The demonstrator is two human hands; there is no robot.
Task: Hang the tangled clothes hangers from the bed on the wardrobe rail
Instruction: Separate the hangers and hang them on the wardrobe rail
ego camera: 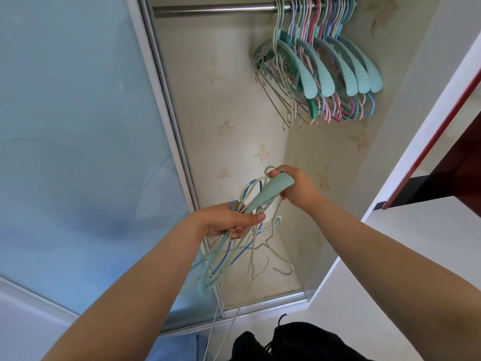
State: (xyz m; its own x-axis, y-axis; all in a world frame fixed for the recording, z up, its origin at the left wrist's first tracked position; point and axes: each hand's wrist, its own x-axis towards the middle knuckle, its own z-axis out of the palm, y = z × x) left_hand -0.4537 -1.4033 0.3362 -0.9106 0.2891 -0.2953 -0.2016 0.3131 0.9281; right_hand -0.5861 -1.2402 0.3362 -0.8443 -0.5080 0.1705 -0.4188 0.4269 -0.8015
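Inside the open wardrobe (pixel 234 121), a rail (pixel 213 8) carries hung hangers (pixel 320 63) bunched at its right end, its left stretch bare. Below, the left hand (pixel 226 222) grips the tangled hangers (pixel 234 246); the right hand (pixel 294 186) pinches a teal hanger (pixel 268 194) out of them

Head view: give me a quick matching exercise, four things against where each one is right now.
1. left hand
2. right hand
3. hung hangers
4. sliding door

A. on the rail's right end
B. gripping the wide mint hanger's end
C. left of the wardrobe opening
D. holding the tangled bundle

Pairs: 1-D, 2-B, 3-A, 4-C
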